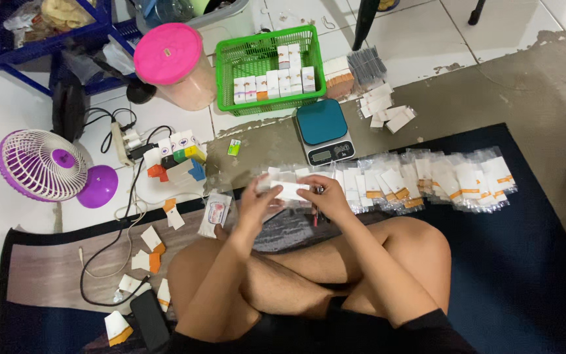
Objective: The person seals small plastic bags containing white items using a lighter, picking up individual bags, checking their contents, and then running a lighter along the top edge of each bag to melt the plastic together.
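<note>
Both hands grasp one small white box.
Left hand and right hand clasp its ends; beyond, filled clear sleeves lie in a row, boxes wait in the green basket.

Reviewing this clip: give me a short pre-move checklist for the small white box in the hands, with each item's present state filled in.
1. Both hands on the small white box: ok; left hand and right hand hold it between them.
2. Box held up off the mat: ok, above the crossed legs.
3. Box flaps closed: cannot tell, fingers cover the ends.
4. Row of clear packets within view ahead: ok, lying along the mat edge.
5. Digital scale platform free: ok, nothing rests on it.
6. Green basket has room: ok, boxes fill only part of it.
</note>
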